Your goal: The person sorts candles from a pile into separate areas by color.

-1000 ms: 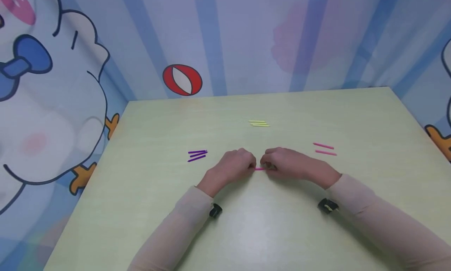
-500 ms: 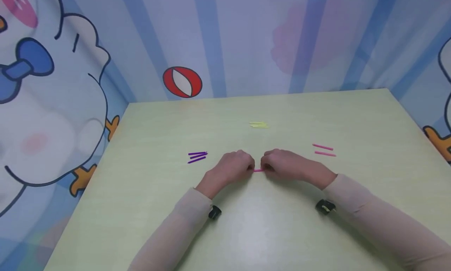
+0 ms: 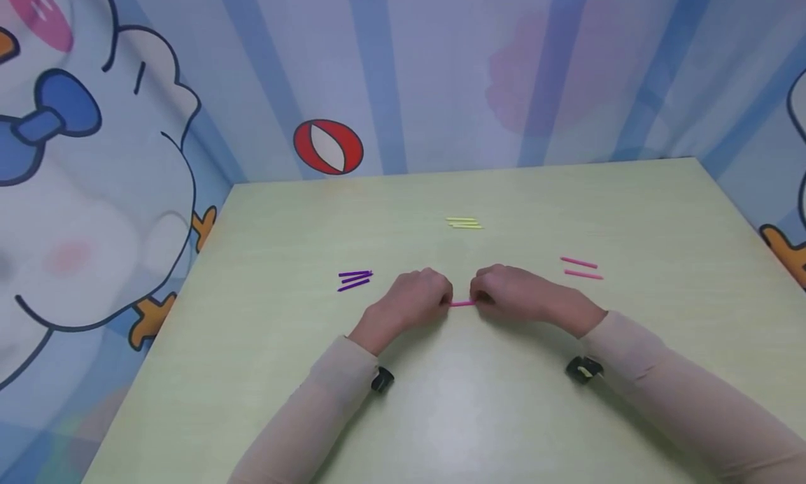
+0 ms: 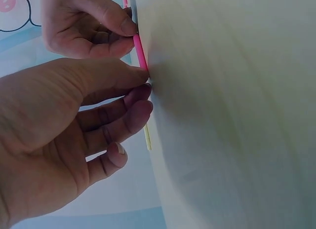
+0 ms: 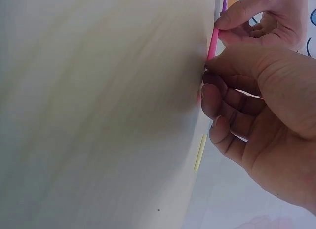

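Observation:
In the head view a thin pink stick (image 3: pixel 462 303) lies level at the middle of the table, spanning the gap between my two hands. My left hand (image 3: pixel 415 293) pinches its left end between thumb and forefinger, and my right hand (image 3: pixel 513 292) pinches the right end. The left wrist view shows the pink stick (image 4: pixel 140 52) close to the table surface, with the other fingers of the left hand (image 4: pixel 79 110) loosely bent. From the right wrist view, the right hand (image 5: pixel 266 95) has the same thumb-and-finger hold, and the fingers partly cover the stick's ends.
Several purple sticks (image 3: pixel 355 280) lie left of my hands. Yellow sticks (image 3: pixel 464 223) form a small group farther back. Two more pink sticks (image 3: pixel 581 268) lie to the right. Behind the pale green table (image 3: pixel 302 218) stands a printed cartoon backdrop (image 3: pixel 434 71).
The hands have drawn slightly apart, so more of the pink stick shows between them. Both keep their pinch on it. The other sticks have not moved on the table.

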`<action>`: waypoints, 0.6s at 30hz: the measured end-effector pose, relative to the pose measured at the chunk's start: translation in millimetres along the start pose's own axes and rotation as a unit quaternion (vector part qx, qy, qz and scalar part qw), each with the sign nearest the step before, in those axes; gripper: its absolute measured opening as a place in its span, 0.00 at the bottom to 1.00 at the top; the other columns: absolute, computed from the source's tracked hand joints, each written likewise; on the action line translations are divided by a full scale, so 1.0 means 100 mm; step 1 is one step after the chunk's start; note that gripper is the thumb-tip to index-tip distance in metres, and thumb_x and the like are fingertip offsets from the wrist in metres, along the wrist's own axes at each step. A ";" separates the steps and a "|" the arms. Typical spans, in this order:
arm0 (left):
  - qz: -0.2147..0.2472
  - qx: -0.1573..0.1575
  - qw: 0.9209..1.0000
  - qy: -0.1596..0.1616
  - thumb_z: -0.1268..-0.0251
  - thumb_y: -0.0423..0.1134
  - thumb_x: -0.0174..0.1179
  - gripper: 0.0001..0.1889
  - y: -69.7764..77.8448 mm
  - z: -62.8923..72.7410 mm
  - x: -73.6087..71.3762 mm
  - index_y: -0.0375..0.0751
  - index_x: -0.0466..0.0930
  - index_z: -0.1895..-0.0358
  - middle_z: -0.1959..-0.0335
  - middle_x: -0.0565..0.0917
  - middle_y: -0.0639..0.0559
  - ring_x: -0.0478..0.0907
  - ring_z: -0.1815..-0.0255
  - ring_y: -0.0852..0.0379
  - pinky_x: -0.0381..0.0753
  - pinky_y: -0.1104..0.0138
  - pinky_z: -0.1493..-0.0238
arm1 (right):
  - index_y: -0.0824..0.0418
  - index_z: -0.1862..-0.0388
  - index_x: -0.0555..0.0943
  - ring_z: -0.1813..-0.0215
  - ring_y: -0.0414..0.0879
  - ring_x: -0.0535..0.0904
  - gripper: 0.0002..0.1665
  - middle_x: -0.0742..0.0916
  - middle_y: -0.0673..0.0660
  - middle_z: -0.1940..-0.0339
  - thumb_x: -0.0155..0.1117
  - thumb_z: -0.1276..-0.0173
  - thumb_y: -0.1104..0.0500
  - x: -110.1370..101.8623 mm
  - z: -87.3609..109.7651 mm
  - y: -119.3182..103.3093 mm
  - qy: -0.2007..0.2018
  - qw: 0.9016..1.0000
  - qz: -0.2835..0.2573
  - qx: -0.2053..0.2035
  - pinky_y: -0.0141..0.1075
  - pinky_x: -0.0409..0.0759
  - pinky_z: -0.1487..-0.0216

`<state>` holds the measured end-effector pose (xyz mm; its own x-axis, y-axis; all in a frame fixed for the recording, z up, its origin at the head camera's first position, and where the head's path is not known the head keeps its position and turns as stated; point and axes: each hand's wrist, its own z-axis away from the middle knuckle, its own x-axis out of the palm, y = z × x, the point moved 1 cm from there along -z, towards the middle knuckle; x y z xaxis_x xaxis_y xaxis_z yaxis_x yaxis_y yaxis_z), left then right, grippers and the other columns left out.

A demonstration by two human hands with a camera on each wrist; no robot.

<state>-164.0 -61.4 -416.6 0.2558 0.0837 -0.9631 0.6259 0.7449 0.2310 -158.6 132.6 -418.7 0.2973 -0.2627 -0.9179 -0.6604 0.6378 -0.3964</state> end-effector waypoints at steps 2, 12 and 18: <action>-0.002 0.002 1.000 0.000 0.34 0.30 0.61 0.08 0.01 0.00 0.00 0.45 0.86 0.70 0.74 0.79 0.56 0.71 0.72 0.59 0.72 0.69 0.70 | 0.58 0.68 0.84 0.68 0.39 0.75 0.06 0.80 0.46 0.72 0.65 0.35 0.68 0.00 0.01 0.01 0.000 1.000 0.000 0.002 0.35 0.78 0.60; -0.007 0.012 1.000 0.002 0.33 0.31 0.61 0.08 0.02 -0.02 -0.01 0.45 0.86 0.70 0.75 0.78 0.57 0.70 0.73 0.59 0.72 0.69 0.71 | 0.59 0.67 0.84 0.69 0.39 0.75 0.04 0.80 0.47 0.72 0.67 0.36 0.67 -0.02 0.04 0.01 0.002 1.000 0.002 0.002 0.35 0.78 0.61; -0.006 0.015 1.000 0.003 0.33 0.31 0.61 0.08 0.03 -0.04 -0.02 0.44 0.87 0.68 0.75 0.79 0.57 0.70 0.73 0.60 0.72 0.69 0.71 | 0.59 0.68 0.84 0.69 0.39 0.74 0.04 0.79 0.46 0.73 0.67 0.36 0.67 -0.04 0.07 0.01 0.008 1.000 -0.001 0.005 0.34 0.78 0.62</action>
<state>-165.7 -56.4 -414.8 0.2437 0.0782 -0.9667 0.6508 0.7258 0.2228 -155.6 139.8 -415.5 0.2865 -0.2752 -0.9177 -0.6526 0.6452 -0.3973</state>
